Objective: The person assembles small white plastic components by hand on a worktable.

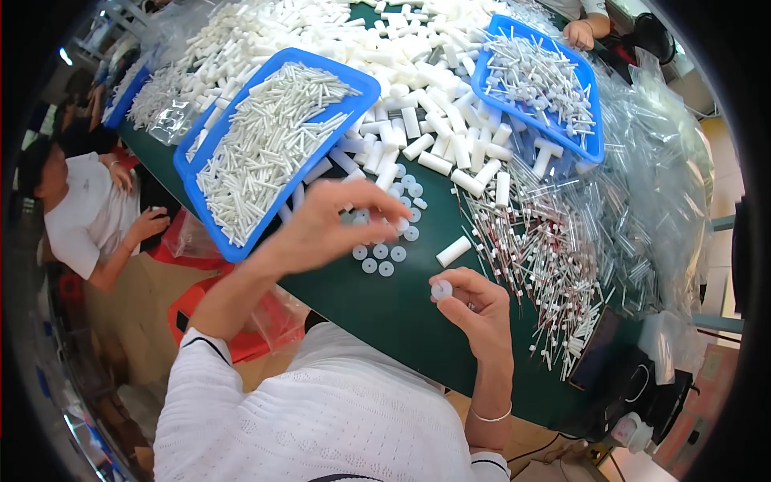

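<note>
Between the thumb and fingers of my right hand [479, 312] is a small translucent white disc [441, 290] with a hole in its middle. My left hand [341, 221], slightly blurred, hovers over a cluster of similar plastic discs [385, 267] on the green table. Its thumb and forefinger curve into a pinch, with a pale disc [403, 225] at their tips. A single white cylinder [454, 251] lies just beyond my right hand. To the right of that hand spreads a pile of thin rods [534, 265] with white ends and dark red parts.
A blue tray [186, 177] of short white sticks stands left; another blue tray [598, 120] of disc-topped sticks stands far right. White cylinders [409, 122] heap up between them. Clear plastic bags [658, 161] line the right side. Co-workers sit left [88, 209] and at the far right.
</note>
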`<state>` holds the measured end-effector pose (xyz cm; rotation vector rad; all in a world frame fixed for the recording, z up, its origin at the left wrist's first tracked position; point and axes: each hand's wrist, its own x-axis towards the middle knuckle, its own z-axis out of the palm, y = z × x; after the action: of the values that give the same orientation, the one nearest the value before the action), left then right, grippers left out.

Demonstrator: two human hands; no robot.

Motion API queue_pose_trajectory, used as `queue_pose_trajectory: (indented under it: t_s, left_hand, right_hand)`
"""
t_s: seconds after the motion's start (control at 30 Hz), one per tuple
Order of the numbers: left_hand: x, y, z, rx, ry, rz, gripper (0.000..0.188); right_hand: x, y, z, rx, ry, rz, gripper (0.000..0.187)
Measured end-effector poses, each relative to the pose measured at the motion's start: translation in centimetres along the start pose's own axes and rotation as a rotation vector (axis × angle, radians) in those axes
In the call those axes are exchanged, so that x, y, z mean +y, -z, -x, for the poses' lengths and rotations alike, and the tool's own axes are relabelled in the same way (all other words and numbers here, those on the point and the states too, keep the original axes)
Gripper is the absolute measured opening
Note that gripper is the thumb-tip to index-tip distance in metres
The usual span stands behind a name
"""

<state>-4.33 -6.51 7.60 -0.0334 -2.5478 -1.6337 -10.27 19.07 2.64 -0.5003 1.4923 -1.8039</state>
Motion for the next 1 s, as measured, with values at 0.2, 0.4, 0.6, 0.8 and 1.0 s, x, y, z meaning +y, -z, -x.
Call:
queue_pose_trajectory:
  t_s: [0.2, 0.4, 0.6, 0.8, 1.0]
  left_hand:
    - [-7.4, 10.7, -6.9, 0.290, -0.233, -1.104, 0.005]
    - [-9.0, 11.0, -8.9, 0.211, -0.189, -1.164, 0.005]
    - [-7.3, 10.6, -8.5, 0.298, -0.198, -1.043, 0.007]
    - [-1.9, -1.3, -1.2, 0.205, 0.075, 0.195, 0.009]
    - [-1.6, -7.2, 0.7, 0.016, 0.294, 0.650, 0.019]
  right_hand:
    - [-0.1, -0.2, -0.3, 0.010, 0.090, 0.005, 0.022]
    - [-0.7, -0.3, 0.1, 0.070, -0.036, -0.167, 0.028]
    - [-0.2, 0.0, -0.1, 0.110, 0.066, -0.132, 0.025]
    - [-0.9, 0.4, -0.3, 0.281, 0.199, -0.287, 0.025]
    - [-0.9, 0.1, -0.4, 0.327, 0.274, -0.285, 0.025]
